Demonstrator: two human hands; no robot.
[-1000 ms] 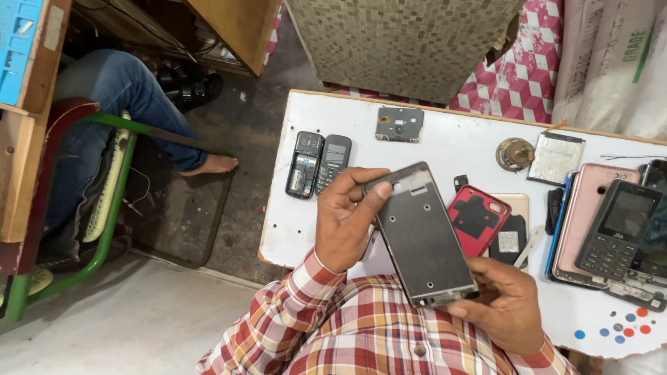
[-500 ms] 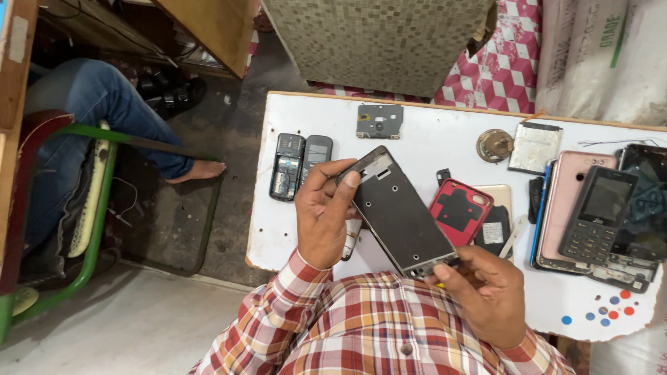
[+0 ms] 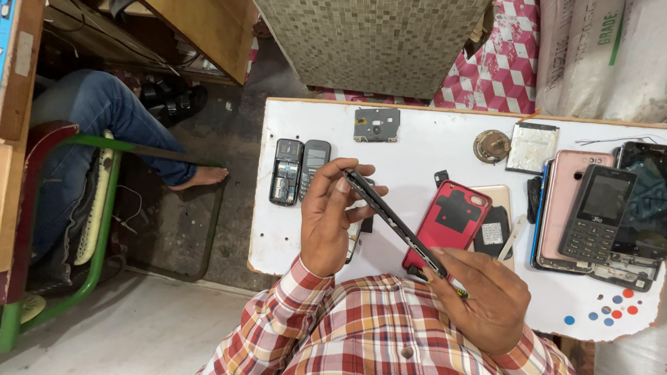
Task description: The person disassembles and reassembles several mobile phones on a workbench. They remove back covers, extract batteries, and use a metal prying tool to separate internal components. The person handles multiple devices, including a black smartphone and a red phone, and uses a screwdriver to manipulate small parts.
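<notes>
Both my hands hold a slim dark smartphone body (image 3: 392, 221), now turned edge-on above the white table (image 3: 431, 149). My left hand (image 3: 335, 217) pinches its upper end with fingertips and thumb. At the lower end, my right hand (image 3: 483, 298) grips the phone and seems to hold a small tool with a yellow tip too. Just behind the phone lies a red phone back cover (image 3: 455, 219) on a beige phone.
Two small keypad phones (image 3: 299, 170) lie at the table's left, one without its back. A grey camera plate (image 3: 376, 125), a round metal part (image 3: 491, 146), a silver battery (image 3: 531, 147), a pink phone case (image 3: 566, 201) and a black keypad phone (image 3: 599, 212) sit further right. Another person's leg (image 3: 125, 139) is at left.
The phone has been rotated from lying flat with its face toward me to edge-on. The view has shifted so the table sits further right.
</notes>
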